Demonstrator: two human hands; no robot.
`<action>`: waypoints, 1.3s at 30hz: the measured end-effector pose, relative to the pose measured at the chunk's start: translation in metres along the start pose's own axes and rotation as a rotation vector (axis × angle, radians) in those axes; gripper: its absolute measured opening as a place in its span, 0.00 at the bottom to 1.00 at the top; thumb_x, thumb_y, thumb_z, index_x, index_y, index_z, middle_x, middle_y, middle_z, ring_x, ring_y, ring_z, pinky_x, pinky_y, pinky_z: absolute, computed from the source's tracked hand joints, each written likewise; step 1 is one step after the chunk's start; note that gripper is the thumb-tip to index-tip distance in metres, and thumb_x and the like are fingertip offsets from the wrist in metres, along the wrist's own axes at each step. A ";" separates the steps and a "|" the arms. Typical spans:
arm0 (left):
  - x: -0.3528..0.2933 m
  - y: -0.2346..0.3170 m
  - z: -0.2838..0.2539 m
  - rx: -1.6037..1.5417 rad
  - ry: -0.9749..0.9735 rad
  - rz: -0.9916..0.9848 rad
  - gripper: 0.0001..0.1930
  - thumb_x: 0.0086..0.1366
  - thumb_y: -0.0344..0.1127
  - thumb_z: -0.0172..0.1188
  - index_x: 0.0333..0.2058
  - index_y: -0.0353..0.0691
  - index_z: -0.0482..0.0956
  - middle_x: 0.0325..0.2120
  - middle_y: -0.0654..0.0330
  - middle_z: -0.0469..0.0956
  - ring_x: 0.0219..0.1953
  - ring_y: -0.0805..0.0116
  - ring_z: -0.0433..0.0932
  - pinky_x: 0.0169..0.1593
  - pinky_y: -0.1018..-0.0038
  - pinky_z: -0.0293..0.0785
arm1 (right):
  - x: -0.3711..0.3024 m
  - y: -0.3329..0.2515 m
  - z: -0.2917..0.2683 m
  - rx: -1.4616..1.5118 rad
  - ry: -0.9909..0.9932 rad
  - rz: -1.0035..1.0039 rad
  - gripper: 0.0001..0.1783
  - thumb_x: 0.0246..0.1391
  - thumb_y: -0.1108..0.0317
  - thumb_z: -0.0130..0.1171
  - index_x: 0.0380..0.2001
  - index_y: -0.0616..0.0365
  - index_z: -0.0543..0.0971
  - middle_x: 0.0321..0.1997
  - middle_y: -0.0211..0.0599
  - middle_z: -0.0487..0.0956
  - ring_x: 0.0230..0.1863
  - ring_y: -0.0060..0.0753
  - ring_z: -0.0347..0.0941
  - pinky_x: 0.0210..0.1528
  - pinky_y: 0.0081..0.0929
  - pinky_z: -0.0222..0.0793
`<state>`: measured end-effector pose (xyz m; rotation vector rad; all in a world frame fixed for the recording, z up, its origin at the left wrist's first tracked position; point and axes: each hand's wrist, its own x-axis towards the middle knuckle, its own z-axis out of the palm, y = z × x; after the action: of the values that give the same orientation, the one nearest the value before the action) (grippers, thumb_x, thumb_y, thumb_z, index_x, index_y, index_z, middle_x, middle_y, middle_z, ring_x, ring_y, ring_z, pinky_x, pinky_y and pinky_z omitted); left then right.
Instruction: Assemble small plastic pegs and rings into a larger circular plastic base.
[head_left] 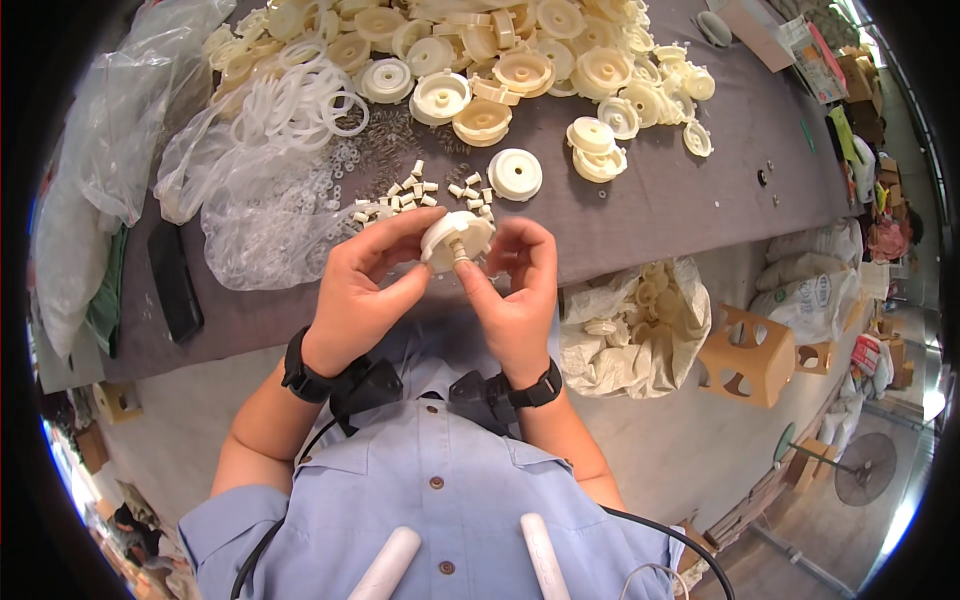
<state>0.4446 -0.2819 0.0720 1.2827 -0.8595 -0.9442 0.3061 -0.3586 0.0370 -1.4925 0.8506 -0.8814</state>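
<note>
Just above the near edge of the table, both hands hold a round cream plastic cap [441, 238], its face tilted toward me. A short stem, with what looks like a coil or ribbed piece on it, sticks out of its centre. My left hand [352, 292] pinches the cap's left rim between thumb and fingers. The thumb of my right hand [517, 300] presses the end of the stem, and its other fingers curl behind the right side. Small white plastic plugs [408, 188] lie scattered just beyond. A loose round white cap [503, 178] rests behind my right hand.
Many cream caps [525, 70] are heaped at the back. Translucent rings [285, 110], small metal springs [385, 140] and a clear bag [262, 235] lie left, near a black phone [174, 280]. Right of my knees stand a sack of parts [637, 340] and a brown stool [745, 355].
</note>
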 end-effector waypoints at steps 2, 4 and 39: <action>-0.002 -0.001 -0.002 -0.024 -0.006 0.003 0.22 0.53 0.18 0.51 0.50 0.32 0.70 0.45 0.57 0.73 0.47 0.71 0.73 0.53 0.74 0.68 | 0.006 -0.004 0.003 0.118 -0.019 -0.056 0.22 0.48 0.73 0.60 0.48 0.61 0.68 0.44 0.32 0.73 0.44 0.21 0.69 0.44 0.18 0.67; -0.004 0.003 -0.003 -0.015 -0.004 -0.015 0.22 0.53 0.18 0.51 0.49 0.32 0.71 0.44 0.57 0.74 0.46 0.71 0.74 0.52 0.74 0.68 | 0.004 -0.007 0.002 0.252 -0.103 0.035 0.23 0.48 0.74 0.60 0.48 0.62 0.68 0.44 0.32 0.72 0.44 0.22 0.70 0.44 0.19 0.67; 0.079 -0.024 -0.091 1.470 0.048 0.255 0.03 0.49 0.29 0.59 0.24 0.39 0.74 0.25 0.59 0.72 0.28 0.59 0.73 0.31 0.70 0.69 | 0.008 0.009 0.004 0.816 -0.287 0.467 0.16 0.52 0.69 0.56 0.43 0.64 0.69 0.40 0.36 0.76 0.38 0.25 0.74 0.41 0.23 0.71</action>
<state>0.5561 -0.3208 0.0398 2.2800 -1.7358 0.0937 0.3132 -0.3643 0.0287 -0.6408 0.4919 -0.5363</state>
